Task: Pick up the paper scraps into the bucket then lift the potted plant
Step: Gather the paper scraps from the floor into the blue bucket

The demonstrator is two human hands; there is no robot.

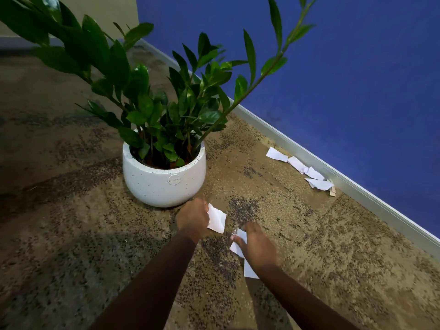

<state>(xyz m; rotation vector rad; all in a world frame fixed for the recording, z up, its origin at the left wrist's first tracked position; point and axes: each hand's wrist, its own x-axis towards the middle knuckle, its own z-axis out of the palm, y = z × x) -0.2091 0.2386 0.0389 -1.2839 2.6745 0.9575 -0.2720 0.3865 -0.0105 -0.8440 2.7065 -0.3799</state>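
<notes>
Grip first, from the one head view: the left hand (193, 219) is curled around a white, creased paper scrap (217, 219), which sticks out past its fingers just in front of the pot. The right hand (258, 246) is low over the floor with its fingers bent onto a second white paper scrap (238, 244); motion blur hides whether that one is pinched or only touched, so I cannot tell how its hold stands. Another white piece (250, 270) lies flat on the speckled brown carpet (333, 246) under the right wrist.

A loose row of white torn paper scraps (302, 169) lies well apart from the hands, along the grey skirting strip (357, 186) at the foot of the blue wall (357, 79). The round white speckled pot holding a glossy green leafy plant (164, 179) stands upright on the carpet, just beyond the left hand and untouched. No bucket shows anywhere here.

By my reading, the paper-gathering step is in hand and not near done: two pieces are at the hands, one is beneath the wrist, and the row by the wall remains. The next move likely calls for securing the piece under the right fingers, taking the flat one beside it, then carrying them to the bucket, wherever it stands out of sight. Lifting the plant should wait until the wall-side scraps are cleared.
</notes>
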